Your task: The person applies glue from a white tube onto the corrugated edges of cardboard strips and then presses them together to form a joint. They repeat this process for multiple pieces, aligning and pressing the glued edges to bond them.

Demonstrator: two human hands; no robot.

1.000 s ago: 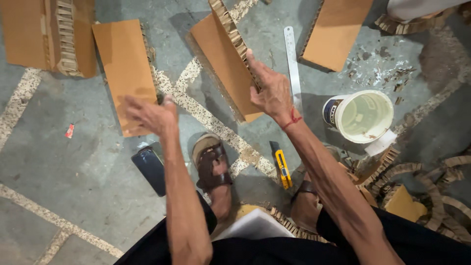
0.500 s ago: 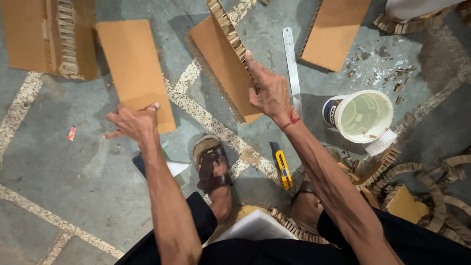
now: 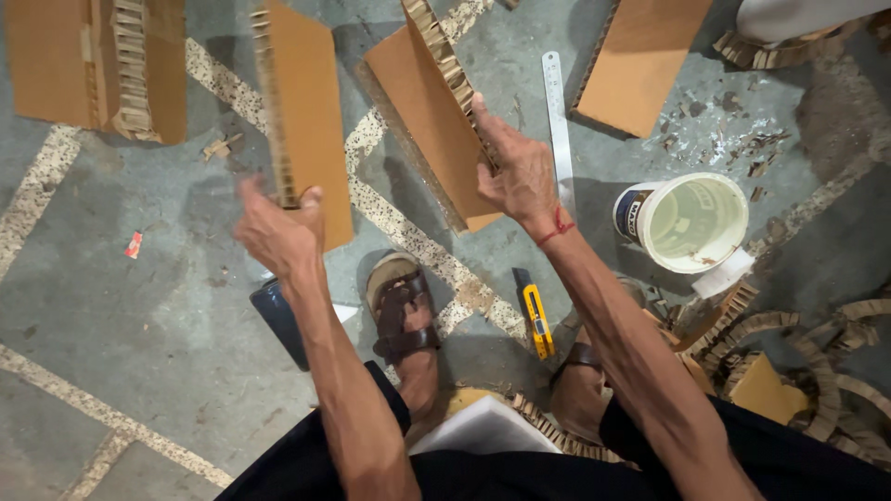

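Person is seated low over a grey concrete floor with pale inlaid stripes.

Left hand: closed around the near end of a brown honeycomb cardboard panel, lifted off the floor and tilted so its corrugated edge faces left. Fingers wrap the panel's edge; grip is narrow and firm.

Right hand: closed on the near edge of a second honeycomb panel, held on edge and slanting from the far side toward the hand. Thumb lies along the open-cell edge. A red thread is tied at that wrist.

The two panels stand side by side, apart, with a strip of floor between them.

Surroundings:
- Metal ruler flat on the floor just right of the right-hand panel.
- Third cardboard panel lying far right.
- Stack of cardboard pieces far left.
- White bucket with pale liquid, right of the right forearm.
- Yellow utility knife on the floor near, between the feet.
- Brown sandal on the left foot, just beside a dark flat object.
- Curled cardboard strips heaped near right.
- Small red scrap on the floor at left.
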